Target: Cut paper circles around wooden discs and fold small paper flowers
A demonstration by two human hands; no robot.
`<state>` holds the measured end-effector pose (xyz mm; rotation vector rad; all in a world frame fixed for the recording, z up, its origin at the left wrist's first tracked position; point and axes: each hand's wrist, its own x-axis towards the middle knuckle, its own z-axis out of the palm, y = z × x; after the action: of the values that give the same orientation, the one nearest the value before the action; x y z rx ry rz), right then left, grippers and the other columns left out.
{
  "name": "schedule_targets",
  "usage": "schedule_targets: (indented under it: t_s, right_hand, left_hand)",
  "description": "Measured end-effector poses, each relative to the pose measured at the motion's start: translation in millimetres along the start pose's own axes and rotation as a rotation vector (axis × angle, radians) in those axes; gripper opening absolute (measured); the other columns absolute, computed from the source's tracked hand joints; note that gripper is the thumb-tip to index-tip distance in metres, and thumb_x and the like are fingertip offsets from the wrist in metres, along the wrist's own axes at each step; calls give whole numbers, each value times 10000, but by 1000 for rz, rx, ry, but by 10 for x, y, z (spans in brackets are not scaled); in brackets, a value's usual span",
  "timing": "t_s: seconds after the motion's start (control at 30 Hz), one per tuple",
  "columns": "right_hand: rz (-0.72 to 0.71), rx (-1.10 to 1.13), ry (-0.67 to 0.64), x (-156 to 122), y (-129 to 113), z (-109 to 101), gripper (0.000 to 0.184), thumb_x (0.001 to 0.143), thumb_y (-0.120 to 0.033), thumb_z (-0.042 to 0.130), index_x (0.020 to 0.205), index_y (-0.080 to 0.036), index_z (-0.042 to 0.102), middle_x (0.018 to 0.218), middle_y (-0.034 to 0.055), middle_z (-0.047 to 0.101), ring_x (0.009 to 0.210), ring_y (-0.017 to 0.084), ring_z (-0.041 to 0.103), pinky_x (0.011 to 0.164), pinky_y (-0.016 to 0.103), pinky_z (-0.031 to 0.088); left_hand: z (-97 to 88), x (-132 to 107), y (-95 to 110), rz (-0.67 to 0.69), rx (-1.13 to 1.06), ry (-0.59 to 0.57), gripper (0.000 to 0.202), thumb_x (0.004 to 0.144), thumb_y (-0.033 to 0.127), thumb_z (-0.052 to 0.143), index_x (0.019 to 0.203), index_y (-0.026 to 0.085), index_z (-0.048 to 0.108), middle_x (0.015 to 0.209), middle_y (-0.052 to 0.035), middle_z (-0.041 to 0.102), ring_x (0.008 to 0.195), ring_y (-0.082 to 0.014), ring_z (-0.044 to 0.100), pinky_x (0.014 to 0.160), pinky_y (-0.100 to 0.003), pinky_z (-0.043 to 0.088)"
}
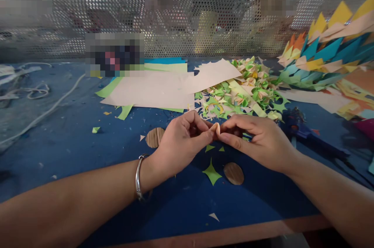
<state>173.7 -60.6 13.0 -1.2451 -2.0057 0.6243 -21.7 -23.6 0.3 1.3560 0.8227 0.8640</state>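
Pinching folded peach paper between left hand and right hand

Left to right, all on the blue surface:
- White cord: well left of the left hand, running away from the wearer.
- Green scrap: left of the left hand, apart from it.
- White paper triangle: nearer the left hand, just beside a wood-grain disc that the hand partly hides.
- Pale pink sheets: beyond the left hand, overlapping green and blue ones.
- Left hand: thumb and forefinger gripping the folded peach paper, silver bangle on the wrist.
- Folded peach paper: raised, fingertip to fingertip between the hands.
- Green star-shaped scrap: nearer the wearer than the hands, second wood-grain disc just right of it.
- Heap of folded paper bits and cut-outs: beyond the right hand.
- Right hand: thumb and fingers closed on the paper's right edge.
- Dark blue corded tool: right of the right hand.
- Layered pointed paper stack: far right, beyond the right hand.
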Motion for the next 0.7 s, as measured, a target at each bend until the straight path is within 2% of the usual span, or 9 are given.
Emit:
schedule_targets:
  t_s: [0.13, 0.27, 0.5, 0.7]
  right_hand:
    - [-45, -34, -7, -3, 6, 2, 193, 925, -347, 629, 870, -179, 706, 699, 3, 610, 594, 92, 549, 534, 203, 442]
    - [-59, -39, -12, -2, 6, -12, 199, 925, -351, 632, 861, -173, 694, 686, -2, 603, 589, 90, 551, 537, 201, 447]
    - [-72, -56, -14, 12, 7, -27, 189, 924, -339, 634, 858, -173, 695, 691, 0, 623, 597, 95, 567, 553, 209, 454]
    - [-65, -58, -11, 6, 14, -14, 174, 922, -332, 635, 875, -181, 707, 695, 2, 636, 604, 100, 578, 547, 211, 451]
  left_hand:
    - [-9, -25, -13, 12, 4, -61, 199, 812, 240, 695, 743, 178, 518, 846, -32, 668, 706, -111, 607, 637, -250, 505]
    - [-11, -42, -18, 46, 18, -80, 166, 821, 219, 680, 767, 179, 528, 924, -50, 678, 819, -141, 647, 719, -277, 538]
    - [11, -61, 5, 51, -18, -122, 202, 750, 120, 691, 792, 197, 509, 923, -24, 676, 826, -134, 647, 757, -281, 547]
    - [-17, -67, -11, 103, 100, -133, 203, 762, 135, 688, 818, 205, 506, 900, -17, 664, 808, -138, 649, 745, -280, 559]
